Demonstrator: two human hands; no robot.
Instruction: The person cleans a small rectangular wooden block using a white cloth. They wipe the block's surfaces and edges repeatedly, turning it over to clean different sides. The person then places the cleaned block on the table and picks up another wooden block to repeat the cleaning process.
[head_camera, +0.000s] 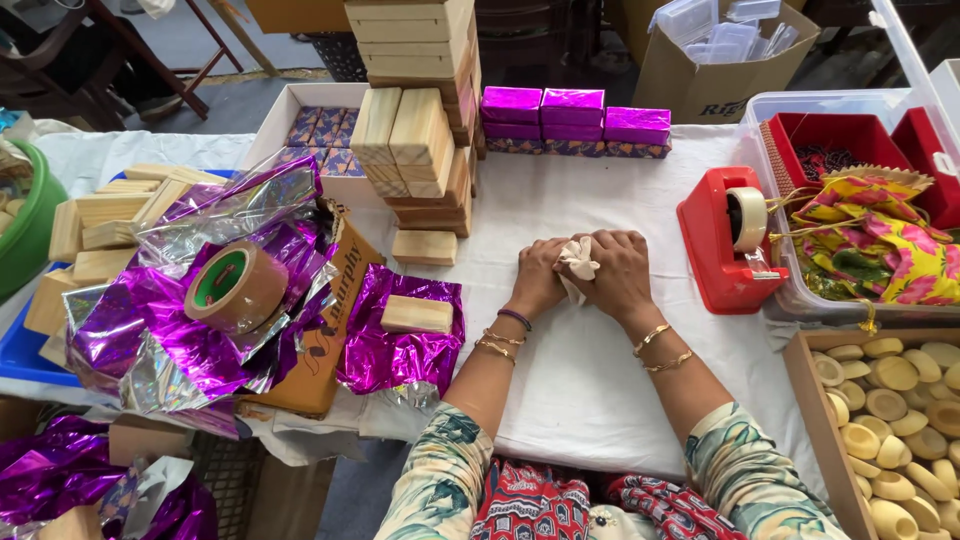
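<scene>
My left hand (540, 274) and my right hand (622, 272) are pressed together on the white tablecloth (590, 380), both closed around a small cream cloth pouch (577, 258) whose gathered top sticks up between them. To the left a wooden block (417, 314) lies on a sheet of purple foil (400, 350). Another loose wooden block (424, 247) lies just beyond it.
Stacks of wooden blocks (415, 140) and purple wrapped boxes (572, 120) stand at the back. A brown tape roll (236, 287) sits on crumpled foil at left. A red tape dispenser (725, 240) and a clear bin of cloth are at right, with a tray of clay cups (895, 410).
</scene>
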